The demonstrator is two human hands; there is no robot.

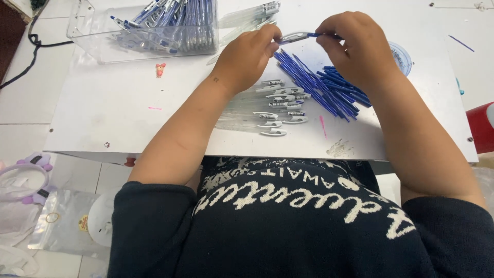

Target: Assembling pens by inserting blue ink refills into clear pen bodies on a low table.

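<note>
Both hands meet at the far middle of the white table (103, 113): the left hand (246, 56) is closed around a clear pen barrel (293, 37), and the right hand (355, 46) pinches a blue refill (321, 35) at the barrel's end, the two parts touching end to end, so it looks as though the refill is partly fed into the barrel, though the fingers hide how deep it sits. Just beneath the hands lies a fanned heap of loose blue refills (324, 90), and beside it, toward the left forearm, a row of empty clear barrels with clips (280, 105); both heaps are still sizeable. At the far left of the table a clear plastic tray (92, 44) holds a dense pile of assembled blue pens (175, 23), and a few more clear barrels (252, 15) lie just beside it. Judging from these piles, a good batch appears finished, one pen is in hand, and many refills and more than a dozen barrels seem left to be joined. A small pink figure (161, 69) rests near the tray
</note>
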